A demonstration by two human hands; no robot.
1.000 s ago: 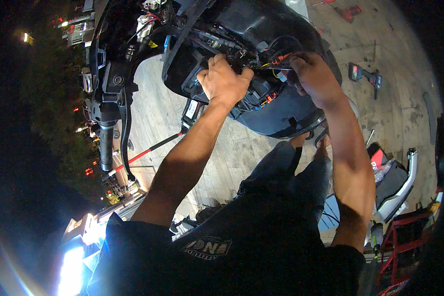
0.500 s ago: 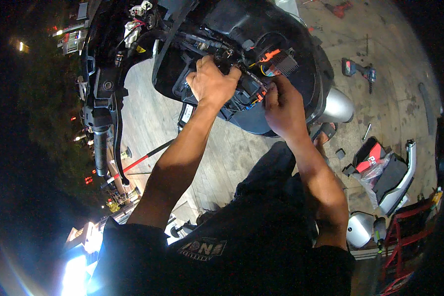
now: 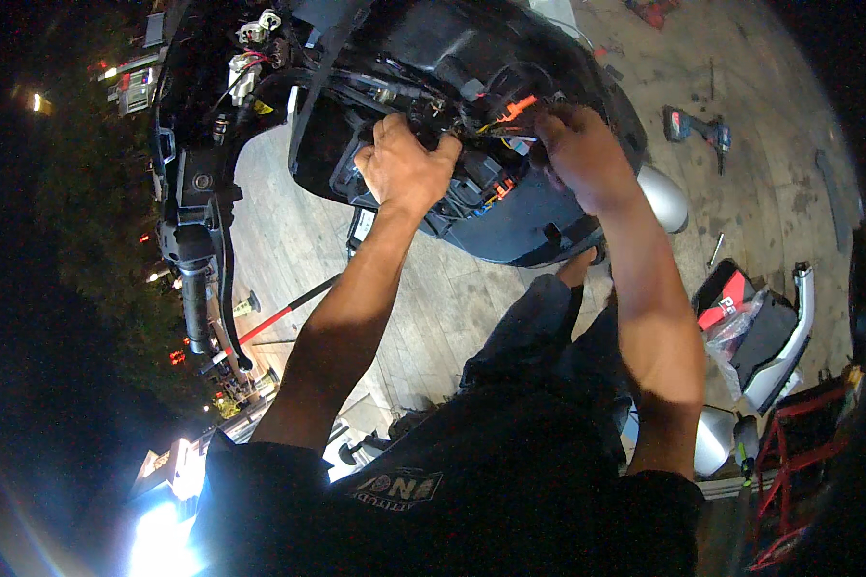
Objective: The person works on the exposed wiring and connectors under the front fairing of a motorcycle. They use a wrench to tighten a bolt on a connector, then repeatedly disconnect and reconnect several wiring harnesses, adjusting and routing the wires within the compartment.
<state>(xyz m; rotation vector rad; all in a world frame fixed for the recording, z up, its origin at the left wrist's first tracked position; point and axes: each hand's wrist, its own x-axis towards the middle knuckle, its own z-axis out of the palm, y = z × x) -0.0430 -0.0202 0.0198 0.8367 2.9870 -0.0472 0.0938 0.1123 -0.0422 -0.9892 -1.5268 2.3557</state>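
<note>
The opened front of a scooter (image 3: pixel 539 221) lies before me, its dark cavity full of wiring. My left hand (image 3: pixel 406 171) reaches into it, fingers curled and thumb bent around a black wiring harness (image 3: pixel 385 93); its fingertips are partly hidden. To the right, my right hand (image 3: pixel 587 159) is closed near an orange connector (image 3: pixel 520 108) with yellow wires. A thin dark strand runs from the harness toward its fingers, but what they hold is hidden. Below and between the hands sits a black box with orange clips (image 3: pixel 502 188).
A handlebar with grip (image 3: pixel 194 298) and lever stands at left, beside white connectors (image 3: pixel 245 72). On the tiled floor at right lie a cordless drill (image 3: pixel 700 135), a screwdriver-like tool (image 3: pixel 716 250), and a silver-and-black panel (image 3: pixel 777 356). A red metal frame (image 3: pixel 794 452) stands lower right.
My right hand has moved up and right, away from the orange clips, and now covers the finned part beside the orange connector. My left hand stays at the harness.
</note>
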